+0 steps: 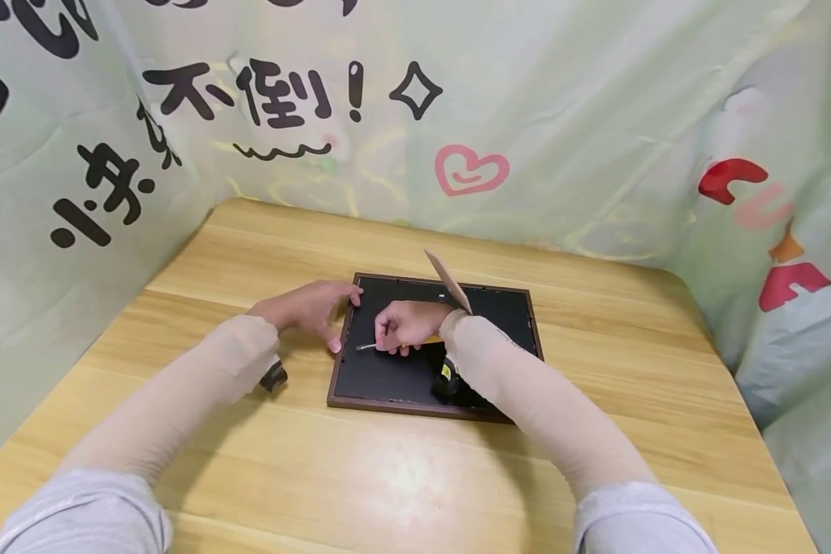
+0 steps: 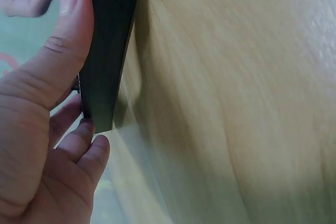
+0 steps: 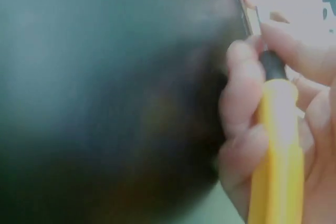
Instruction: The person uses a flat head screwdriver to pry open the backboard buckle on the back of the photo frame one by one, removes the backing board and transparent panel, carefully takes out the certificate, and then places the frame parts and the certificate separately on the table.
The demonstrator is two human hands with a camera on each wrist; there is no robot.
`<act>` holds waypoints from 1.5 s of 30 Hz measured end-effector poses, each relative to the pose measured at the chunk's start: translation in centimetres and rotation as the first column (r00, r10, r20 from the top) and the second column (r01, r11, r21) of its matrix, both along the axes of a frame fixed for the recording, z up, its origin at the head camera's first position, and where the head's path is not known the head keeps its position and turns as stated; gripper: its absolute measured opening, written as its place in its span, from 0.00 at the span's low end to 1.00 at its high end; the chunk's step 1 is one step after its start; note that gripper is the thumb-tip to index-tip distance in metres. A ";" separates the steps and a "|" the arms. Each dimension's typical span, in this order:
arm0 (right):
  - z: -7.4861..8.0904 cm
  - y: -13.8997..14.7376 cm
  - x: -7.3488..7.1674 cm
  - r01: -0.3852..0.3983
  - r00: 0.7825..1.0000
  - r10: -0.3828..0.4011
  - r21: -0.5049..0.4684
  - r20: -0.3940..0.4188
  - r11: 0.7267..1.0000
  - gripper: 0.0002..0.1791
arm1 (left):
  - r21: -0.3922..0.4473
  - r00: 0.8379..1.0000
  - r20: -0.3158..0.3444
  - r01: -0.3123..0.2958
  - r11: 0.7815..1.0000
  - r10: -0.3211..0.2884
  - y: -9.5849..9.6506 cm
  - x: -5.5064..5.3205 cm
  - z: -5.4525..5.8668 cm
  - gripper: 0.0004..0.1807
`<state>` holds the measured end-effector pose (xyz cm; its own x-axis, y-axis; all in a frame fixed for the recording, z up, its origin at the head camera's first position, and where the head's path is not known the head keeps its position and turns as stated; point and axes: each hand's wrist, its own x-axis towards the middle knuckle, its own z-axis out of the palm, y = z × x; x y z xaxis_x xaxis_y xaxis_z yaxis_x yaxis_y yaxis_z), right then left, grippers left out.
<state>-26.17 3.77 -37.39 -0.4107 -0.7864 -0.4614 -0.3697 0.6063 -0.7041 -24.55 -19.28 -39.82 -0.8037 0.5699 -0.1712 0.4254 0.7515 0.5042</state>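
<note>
A picture frame (image 1: 388, 407) with a dark brown border lies on the table, its black backing (image 1: 381, 377) facing up. My left hand (image 1: 312, 304) grips its left side, thumb on the border and fingers near the far corner. In the left wrist view the thumb lies along the frame's side (image 2: 107, 51). Over the backing, my right hand (image 1: 405, 323) holds a screwdriver (image 3: 278, 145) with a yellow handle and black collar. Its metal tip points left, close to the frame's left border; whether it touches is unclear. The right wrist view is blurred over the backing.
A thin brown flap (image 1: 447, 278) stands tilted up by my right wrist, its base hidden. The wooden table (image 1: 630, 369) extends around the frame. Printed fabric (image 1: 561, 115) hangs behind the table and along both sides. A small black device (image 1: 274, 375) hangs under my left wrist.
</note>
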 end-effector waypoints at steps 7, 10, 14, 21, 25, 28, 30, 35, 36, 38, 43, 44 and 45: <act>0.0 -1.6 1.0 -0.050 0.988 0.047 -0.016 -0.146 0.999 0.10 | 0.005 1.000 -0.004 0.014 1.000 -0.014 -0.1 0.0 0.3 0.49; -0.2 -2.0 1.0 -0.060 0.986 0.056 -0.026 -0.158 0.998 0.09 | 0.012 1.000 -0.015 0.021 1.000 -0.021 -0.1 -0.1 0.4 0.49; -0.5 -2.1 0.8 -0.053 0.989 0.048 -0.037 -0.140 0.998 0.07 | 0.014 1.000 -0.007 0.009 1.000 -0.008 0.0 -0.1 0.4 0.48; -0.9 -2.2 0.5 -0.073 0.992 0.066 -0.060 -0.107 0.996 0.06 | 0.012 1.000 -0.009 0.000 1.000 0.000 -0.1 0.0 0.2 0.48; -1.0 -2.3 0.5 -0.081 0.992 0.074 -0.066 -0.104 0.995 0.06 | 0.021 1.000 -0.015 -0.007 1.000 0.007 -0.3 0.1 0.0 0.48; -1.1 -2.5 0.6 -0.070 0.992 0.062 -0.068 -0.108 0.995 0.06 | 0.026 1.000 -0.023 -0.007 1.000 0.008 -0.5 0.2 -0.1 0.48; -1.2 -2.8 0.8 -0.041 0.994 0.033 -0.081 -0.102 0.996 0.07 | 0.024 1.000 -0.030 -0.008 1.000 0.009 -0.6 0.3 0.0 0.47; -1.4 -3.6 1.5 -0.002 0.999 -0.004 -0.151 -0.042 0.989 0.06 | 0.036 1.000 -0.018 -0.014 0.999 0.014 -0.5 0.6 0.1 0.50; -1.4 -3.7 1.6 0.004 1.000 -0.009 -0.160 -0.028 0.987 0.07 | 0.039 1.000 -0.017 -0.009 0.999 0.010 -0.4 0.6 0.1 0.51; -1.3 -3.5 1.7 0.000 1.000 -0.003 -0.151 -0.024 0.989 0.07 | 0.049 1.000 -0.016 0.005 0.999 -0.005 -0.1 0.6 0.0 0.55; -0.9 -2.3 1.2 0.015 1.000 -0.017 -0.078 -0.023 0.997 0.07 | 0.032 0.999 -0.038 0.031 0.999 -0.030 0.4 0.3 -0.1 0.57; -0.8 -2.1 1.1 0.012 1.000 -0.014 -0.065 -0.025 0.998 0.06 | 0.023 0.999 -0.039 0.028 0.999 -0.027 0.4 0.2 -0.1 0.56; -0.8 -1.9 1.0 0.008 0.999 -0.010 -0.055 -0.034 0.998 0.06 | 0.017 0.999 -0.035 0.023 1.000 -0.022 0.4 0.2 -0.1 0.55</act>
